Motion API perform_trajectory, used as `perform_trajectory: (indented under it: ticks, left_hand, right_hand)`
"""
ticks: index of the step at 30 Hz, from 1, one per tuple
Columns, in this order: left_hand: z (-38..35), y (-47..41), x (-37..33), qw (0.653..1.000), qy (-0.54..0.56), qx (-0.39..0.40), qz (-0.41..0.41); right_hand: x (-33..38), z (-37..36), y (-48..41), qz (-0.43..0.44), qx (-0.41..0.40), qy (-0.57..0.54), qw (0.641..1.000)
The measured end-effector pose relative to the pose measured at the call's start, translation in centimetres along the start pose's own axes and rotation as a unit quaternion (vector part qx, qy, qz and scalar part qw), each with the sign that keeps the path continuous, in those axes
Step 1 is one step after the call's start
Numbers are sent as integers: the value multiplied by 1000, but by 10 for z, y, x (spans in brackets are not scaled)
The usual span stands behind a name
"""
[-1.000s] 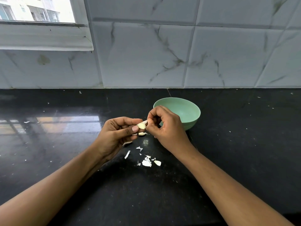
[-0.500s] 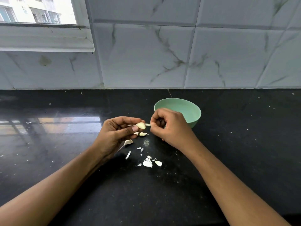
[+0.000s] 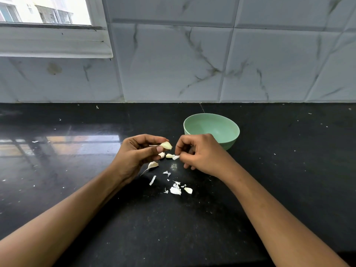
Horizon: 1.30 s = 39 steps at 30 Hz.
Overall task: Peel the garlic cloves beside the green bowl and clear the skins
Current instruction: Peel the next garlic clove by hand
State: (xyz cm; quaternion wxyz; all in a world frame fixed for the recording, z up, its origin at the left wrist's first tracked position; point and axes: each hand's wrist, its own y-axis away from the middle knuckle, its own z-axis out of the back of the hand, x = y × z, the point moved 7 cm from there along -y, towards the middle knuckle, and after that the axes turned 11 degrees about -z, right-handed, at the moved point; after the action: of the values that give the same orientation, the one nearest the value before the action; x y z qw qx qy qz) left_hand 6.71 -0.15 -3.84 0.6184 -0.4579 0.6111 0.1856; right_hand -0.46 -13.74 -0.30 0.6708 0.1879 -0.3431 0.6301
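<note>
Your left hand (image 3: 137, 154) pinches the garlic clove (image 3: 166, 145) at its fingertips, exposed for stripping. Your right hand (image 3: 200, 154) pinches a torn skin scrap (image 3: 175, 157), beside the green bowl (image 3: 211, 129), above the dropped skins (image 3: 175, 190).

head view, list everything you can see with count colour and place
green bowl: one, pale green, looks empty, on the counter behind the right hand
held garlic clove: one, cream, pinched in the left hand's fingertips
loose garlic pieces: about three, cream, on the counter under and between the hands
skins: a scatter of small scraps, white, on the counter in front of the hands
counter: one, glossy black, speckled with crumbs
wall tiles: white, grey-veined, behind the counter
window: one, white frame, upper left
left hand: holding the clove
right hand: fingers pinching a skin scrap
</note>
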Motion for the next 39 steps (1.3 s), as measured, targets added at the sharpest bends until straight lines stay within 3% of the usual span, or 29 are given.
perform_trajectory:
  ticks: [6,13,21,32,39]
  left_hand:
    - [0,0,2,1000,3,-19,15]
    - [-3,2,0,1000,15,-11,12]
    - [-6,4,-6,999,-1,-34,-12]
    - [-7,6,-23,990,-85,-37,-105]
    - [-10,8,-23,987,-106,-15,-122]
  right_hand:
    - [-5,1,-3,-17,-5,-30,999]
    - [-1,2,-2,25,-60,-77,995]
    - [2,7,0,52,-68,-123,989]
    - [10,10,6,115,-138,-58,982]
    - [12,10,8,123,-176,-29,976]
